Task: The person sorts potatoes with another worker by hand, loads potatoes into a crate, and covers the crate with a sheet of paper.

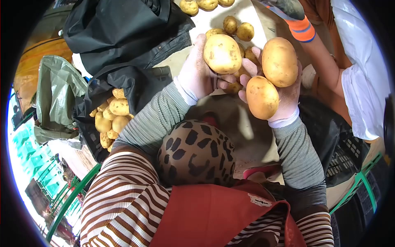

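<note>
My left hand (196, 71), on the left of the pair, is closed around one large yellow potato (222, 54). Two more sit in my right hand (289, 99): a long, big potato (279, 61) farther out and a smaller oval potato (262, 97) nearer my body. The fingers of the right hand curl up around these two, partly hidden behind them. Both hands are held up in front of me, a short gap apart. Beneath and beyond them, several smaller potatoes (245, 31) lie on a pale surface (207, 21), some partly covered by my hands.
A black-lined crate of potatoes (119, 107) stands at my left. Black cloth (123, 35) and a green sack (57, 96) lie beyond it. Another person's arm (325, 61) with an orange-cuffed glove (301, 29) reaches in at upper right. A black crate (341, 156) stands right.
</note>
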A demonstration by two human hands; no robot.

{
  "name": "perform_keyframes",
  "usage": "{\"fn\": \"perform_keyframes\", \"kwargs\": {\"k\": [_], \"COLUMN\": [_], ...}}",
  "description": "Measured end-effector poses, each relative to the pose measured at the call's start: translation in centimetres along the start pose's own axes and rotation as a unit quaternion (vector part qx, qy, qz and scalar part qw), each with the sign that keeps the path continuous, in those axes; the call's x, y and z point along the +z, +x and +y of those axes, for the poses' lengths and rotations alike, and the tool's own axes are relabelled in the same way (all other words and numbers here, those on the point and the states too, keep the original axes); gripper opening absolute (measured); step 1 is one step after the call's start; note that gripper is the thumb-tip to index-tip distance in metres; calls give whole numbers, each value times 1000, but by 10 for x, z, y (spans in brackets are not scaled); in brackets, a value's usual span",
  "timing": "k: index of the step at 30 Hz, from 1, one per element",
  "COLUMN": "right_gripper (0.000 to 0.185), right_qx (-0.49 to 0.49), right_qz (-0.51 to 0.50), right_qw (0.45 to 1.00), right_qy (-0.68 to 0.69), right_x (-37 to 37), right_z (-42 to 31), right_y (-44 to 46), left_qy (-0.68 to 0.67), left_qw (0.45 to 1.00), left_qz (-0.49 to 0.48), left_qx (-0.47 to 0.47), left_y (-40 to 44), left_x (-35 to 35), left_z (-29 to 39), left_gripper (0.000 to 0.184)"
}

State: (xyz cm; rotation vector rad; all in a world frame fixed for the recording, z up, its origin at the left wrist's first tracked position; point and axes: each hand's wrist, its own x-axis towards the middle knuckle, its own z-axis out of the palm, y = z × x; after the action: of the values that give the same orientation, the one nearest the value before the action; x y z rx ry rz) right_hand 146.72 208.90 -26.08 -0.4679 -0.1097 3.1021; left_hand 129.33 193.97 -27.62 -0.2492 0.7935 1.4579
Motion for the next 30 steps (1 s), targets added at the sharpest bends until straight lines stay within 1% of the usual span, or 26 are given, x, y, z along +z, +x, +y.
{"fn": "perform_keyframes", "kwargs": {"k": [3,7,10,12,15,18,21,22,24,25,27,30], "right_gripper": [93,90,93,92,92,91,92,92,92,93,93,94], "right_qx": [3,14,3,4,-2,3,0,-4,-9,-11,-5,-2], "right_qz": [9,0,19,1,-1,-14,-44,-55,-31,-19,-30,-47], "right_qw": [1000,998,1000,1000,1000,1000,999,998,999,998,998,996], "right_qy": [10,61,5,-2,0,19,6,-4,32,51,59,76], "right_x": [2,-3,6,1,-5,-3,-8,-9,-6,-4,-7,2], "right_z": [0,-1,0,0,0,-1,-2,-2,-1,-1,-1,-4], "right_y": [0,1,1,1,0,-2,-1,-1,-3,-4,-5,-9], "left_qy": [7,8,-31,-58,-6,54,78,96,132,157,206,133], "left_qw": [1000,999,996,991,988,992,995,993,980,977,968,988], "left_qz": [19,-23,-60,-90,-100,24,53,23,-35,-31,-22,-82], "left_qx": [-7,-22,-59,-86,-119,-108,32,69,144,144,144,-1], "left_y": [-2,0,1,2,4,3,4,5,6,4,-1,-6], "left_x": [3,-7,-13,-16,-21,-1,1,-2,-3,1,13,0], "left_z": [1,2,4,5,4,-1,-12,-12,-9,-10,-14,-8], "left_gripper": [80,83,86,88,92,70,59,57,54,55,58,62]}}
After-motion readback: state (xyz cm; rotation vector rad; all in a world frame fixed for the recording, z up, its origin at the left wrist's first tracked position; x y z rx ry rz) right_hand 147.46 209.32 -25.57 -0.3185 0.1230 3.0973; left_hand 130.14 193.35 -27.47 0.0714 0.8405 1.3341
